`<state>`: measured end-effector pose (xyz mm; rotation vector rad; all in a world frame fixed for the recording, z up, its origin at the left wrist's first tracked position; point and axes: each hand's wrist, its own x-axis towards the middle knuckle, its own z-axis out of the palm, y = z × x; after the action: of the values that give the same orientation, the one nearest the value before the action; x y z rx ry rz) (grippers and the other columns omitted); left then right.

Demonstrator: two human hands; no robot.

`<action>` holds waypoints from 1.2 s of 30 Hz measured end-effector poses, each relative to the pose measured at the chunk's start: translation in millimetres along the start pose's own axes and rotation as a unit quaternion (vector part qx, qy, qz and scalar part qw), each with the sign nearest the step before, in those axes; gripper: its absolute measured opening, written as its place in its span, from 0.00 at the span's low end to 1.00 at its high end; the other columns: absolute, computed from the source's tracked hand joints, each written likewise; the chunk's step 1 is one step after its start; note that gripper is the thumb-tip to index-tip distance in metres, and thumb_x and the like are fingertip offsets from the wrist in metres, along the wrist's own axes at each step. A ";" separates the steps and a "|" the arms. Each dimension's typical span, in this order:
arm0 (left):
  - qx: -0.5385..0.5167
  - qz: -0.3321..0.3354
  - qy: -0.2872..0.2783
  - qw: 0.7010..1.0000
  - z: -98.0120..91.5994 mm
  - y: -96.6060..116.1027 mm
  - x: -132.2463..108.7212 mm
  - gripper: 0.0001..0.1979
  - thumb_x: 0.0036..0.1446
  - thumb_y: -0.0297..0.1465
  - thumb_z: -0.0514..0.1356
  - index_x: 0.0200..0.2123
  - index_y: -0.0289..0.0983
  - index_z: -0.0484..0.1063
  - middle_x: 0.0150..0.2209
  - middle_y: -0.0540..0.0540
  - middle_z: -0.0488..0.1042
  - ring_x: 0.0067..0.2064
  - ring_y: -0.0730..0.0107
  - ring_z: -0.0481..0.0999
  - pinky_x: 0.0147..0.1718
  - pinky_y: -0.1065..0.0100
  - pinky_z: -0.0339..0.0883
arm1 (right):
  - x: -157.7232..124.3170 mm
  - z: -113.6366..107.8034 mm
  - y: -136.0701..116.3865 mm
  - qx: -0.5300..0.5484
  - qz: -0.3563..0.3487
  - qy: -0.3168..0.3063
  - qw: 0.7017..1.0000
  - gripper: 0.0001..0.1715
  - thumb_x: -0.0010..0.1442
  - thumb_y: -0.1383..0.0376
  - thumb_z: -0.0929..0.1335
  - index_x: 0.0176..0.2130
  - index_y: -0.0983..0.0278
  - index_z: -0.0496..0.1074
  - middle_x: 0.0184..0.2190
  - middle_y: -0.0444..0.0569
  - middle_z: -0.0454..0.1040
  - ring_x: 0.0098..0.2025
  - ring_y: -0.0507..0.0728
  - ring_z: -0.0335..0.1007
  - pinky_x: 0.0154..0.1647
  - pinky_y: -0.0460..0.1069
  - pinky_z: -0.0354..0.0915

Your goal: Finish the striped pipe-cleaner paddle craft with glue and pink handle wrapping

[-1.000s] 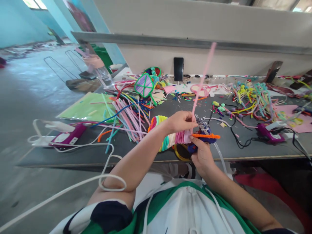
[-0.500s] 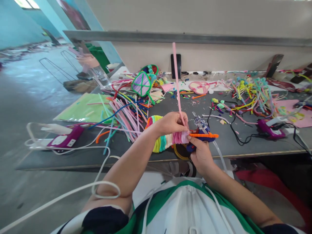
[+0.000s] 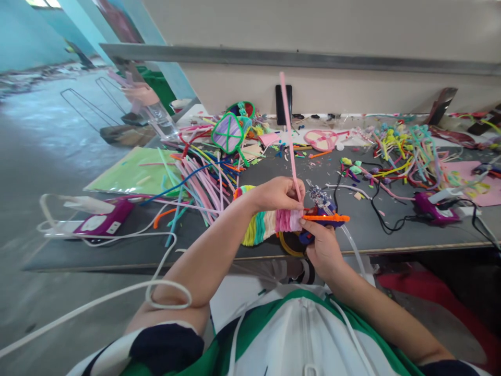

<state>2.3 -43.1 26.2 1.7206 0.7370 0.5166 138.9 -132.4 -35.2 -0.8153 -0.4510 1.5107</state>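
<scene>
My left hand (image 3: pixel 279 193) is closed in a pinch on a pink pipe cleaner (image 3: pixel 288 130), whose free end sticks up above the table. The pipe cleaner's lower end meets a craft piece (image 3: pixel 259 227) wrapped in bands of yellow, teal, cream, pink and lilac. My right hand (image 3: pixel 323 249) grips the right end of this piece, thumb on top beside the lilac band. An orange fuzzy strip (image 3: pixel 331 218) juts out to the right over a dark blue part. Part of the piece is hidden under my left hand and forearm.
Loose pipe cleaners (image 3: pixel 201 183) lie left, near a green sheet (image 3: pixel 133 169). Purple power strips (image 3: pixel 104 219) with cables sit at both sides. A phone (image 3: pixel 284 104) leans on the back wall. Behind crinkled clear plastic (image 3: pixel 321 196), coloured tangles (image 3: pixel 407 151) spread right. A white cable (image 3: pixel 97 308) crosses my left arm.
My hands keep their grips almost in place. The pink pipe cleaner's upper end leans slightly further right. The whole view has shifted a little.
</scene>
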 end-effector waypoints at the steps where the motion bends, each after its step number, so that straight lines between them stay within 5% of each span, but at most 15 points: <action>1: -0.009 0.001 -0.003 1.000 0.6 -0.4 0.6 0.10 0.45 0.26 0.64 0.31 0.34 0.64 0.26 0.53 0.70 0.28 0.76 0.72 0.28 0.73 0.65 | 0.3 0.0 0.1 0.002 -0.001 0.000 1.000 0.13 0.40 0.73 0.73 0.27 0.59 0.73 0.26 0.38 0.76 0.28 0.54 0.73 0.41 0.51 0.72; 14: -0.059 -0.007 0.046 0.997 -2.0 -0.9 2.6 0.12 0.39 0.23 0.66 0.27 0.34 0.65 0.23 0.54 0.68 0.25 0.78 0.68 0.26 0.74 0.62 | 2.4 -15.7 -4.9 -0.040 -0.009 0.004 0.999 0.11 0.45 0.65 0.75 0.32 0.62 0.74 0.27 0.43 0.77 0.29 0.54 0.72 0.36 0.50 0.70; 20: -0.074 -0.024 0.102 0.992 -21.3 -5.7 16.2 0.11 0.36 0.22 0.67 0.25 0.35 0.68 0.22 0.52 0.71 0.25 0.74 0.72 0.27 0.71 0.64 | 7.3 -44.0 -49.0 -0.136 -0.164 0.023 0.977 0.12 0.49 0.64 0.74 0.34 0.61 0.71 0.27 0.39 0.72 0.27 0.49 0.67 0.31 0.46 0.65; 27: -0.024 0.074 0.320 0.944 -32.2 9.9 26.7 0.10 0.39 0.26 0.66 0.26 0.36 0.67 0.22 0.51 0.71 0.25 0.71 0.73 0.25 0.72 0.63 | -15.6 -34.4 -87.8 -0.428 -0.182 0.026 0.885 0.17 0.45 0.59 0.75 0.34 0.62 0.73 0.26 0.43 0.72 0.25 0.52 0.67 0.32 0.50 0.67; 32: -0.018 0.109 0.469 0.876 -19.9 16.0 10.5 0.11 0.42 0.29 0.66 0.27 0.37 0.66 0.21 0.52 0.71 0.24 0.72 0.72 0.23 0.74 0.62 | -12.1 -18.4 -66.1 -0.473 -0.232 0.017 0.850 0.14 0.48 0.55 0.73 0.31 0.61 0.72 0.26 0.46 0.73 0.26 0.55 0.70 0.29 0.51 0.68; 36: -0.032 0.106 0.504 0.857 -10.2 17.9 -5.7 0.11 0.44 0.32 0.66 0.29 0.37 0.66 0.24 0.52 0.73 0.25 0.72 0.73 0.24 0.74 0.63 | -5.5 -7.7 -48.7 -0.527 -0.289 -0.030 0.798 0.11 0.51 0.57 0.71 0.30 0.61 0.71 0.25 0.46 0.73 0.27 0.56 0.70 0.27 0.50 0.66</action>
<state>-4.9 -43.1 46.4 1.3915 1.2268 1.6422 178.0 -133.1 -4.6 -1.3063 -1.5164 0.6072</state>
